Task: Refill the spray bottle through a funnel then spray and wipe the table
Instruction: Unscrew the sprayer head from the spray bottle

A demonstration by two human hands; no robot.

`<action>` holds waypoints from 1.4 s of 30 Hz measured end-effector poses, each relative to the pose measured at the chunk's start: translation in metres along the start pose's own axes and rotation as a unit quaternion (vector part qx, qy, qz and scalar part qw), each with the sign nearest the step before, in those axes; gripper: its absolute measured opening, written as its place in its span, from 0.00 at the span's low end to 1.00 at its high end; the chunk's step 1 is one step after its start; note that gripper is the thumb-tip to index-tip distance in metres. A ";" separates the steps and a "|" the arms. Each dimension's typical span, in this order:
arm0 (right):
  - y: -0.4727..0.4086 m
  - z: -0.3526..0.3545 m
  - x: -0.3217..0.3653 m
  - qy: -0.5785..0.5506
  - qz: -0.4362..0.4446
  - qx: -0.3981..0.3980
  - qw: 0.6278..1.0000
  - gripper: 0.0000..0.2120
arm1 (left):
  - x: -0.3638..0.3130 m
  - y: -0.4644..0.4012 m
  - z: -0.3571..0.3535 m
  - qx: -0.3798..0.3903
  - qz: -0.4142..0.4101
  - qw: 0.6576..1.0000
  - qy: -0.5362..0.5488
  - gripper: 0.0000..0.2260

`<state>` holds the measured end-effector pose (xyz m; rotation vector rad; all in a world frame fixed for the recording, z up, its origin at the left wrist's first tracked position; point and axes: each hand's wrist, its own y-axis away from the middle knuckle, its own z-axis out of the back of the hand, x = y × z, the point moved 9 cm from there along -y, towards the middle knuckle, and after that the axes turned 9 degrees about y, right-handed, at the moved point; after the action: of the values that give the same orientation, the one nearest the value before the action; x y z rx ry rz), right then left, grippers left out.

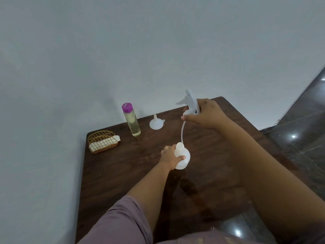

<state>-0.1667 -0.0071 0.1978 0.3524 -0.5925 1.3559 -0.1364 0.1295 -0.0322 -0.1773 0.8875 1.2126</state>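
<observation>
Head view: the left hand [171,156] grips the white spray bottle [182,158] around its shoulder, thumb across the front, holding it upright on the dark wooden table [202,173]. The bottle's neck is uncapped. The right hand [204,113], raised above and beyond the bottle, grasps the white trigger sprayer head [190,103], lifted clear of the neck; its thin dip tube [182,132] hangs down with the lower end at the bottle's mouth.

Beyond the bottle, toward the wall, a small white funnel [156,123] rests wide end down on the table, spout pointing up. Left of the funnel and near it stands a clear refill bottle [131,121] with a purple cap, holding pale yellowish liquid. Farther left of the spray bottle, at the table's far left corner, sits a gold wire holder [102,141] with a folded pale cloth [105,143] in it.

The table stands against a plain pale wall [123,50]; to its right is a dark glossy tiled floor [302,138] with light reflections.
</observation>
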 end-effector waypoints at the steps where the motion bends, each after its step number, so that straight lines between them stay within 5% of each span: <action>1: 0.002 0.005 0.000 -0.002 -0.001 -0.008 1.000 0.10 | 0.000 0.000 0.000 -0.001 0.001 1.000 -0.002 0.30; 11: 0.004 0.051 0.011 0.010 0.012 -0.047 0.999 0.10 | -0.015 0.004 0.001 -0.010 -0.019 0.999 -0.043 0.30; 25: 0.004 0.084 0.003 0.013 0.034 -0.012 0.999 0.11 | -0.004 0.015 0.000 -0.056 0.089 0.994 0.043 0.35; 30: 0.023 0.086 -0.066 -0.124 -0.053 -0.038 0.990 0.08 | -0.003 0.019 0.010 -0.127 0.103 0.980 0.115 0.34; 33: 0.034 0.059 -0.132 -0.289 -0.161 -0.049 0.943 0.13 | -0.009 0.027 0.014 -0.193 0.099 0.965 0.145 0.35; 38: 0.067 -0.016 -0.225 -0.509 -0.345 -0.057 0.786 0.13 | -0.034 0.060 0.015 -0.341 0.044 0.932 0.117 0.31; 42: 0.099 -0.084 -0.262 -0.595 -0.436 -0.055 0.673 0.13 | -0.062 0.075 0.006 -0.376 -0.006 0.923 0.081 0.28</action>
<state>-0.2735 -0.1513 -0.0328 1.2738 -1.3332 -0.0279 -0.2029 0.1159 0.0377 -0.9106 0.5150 1.4967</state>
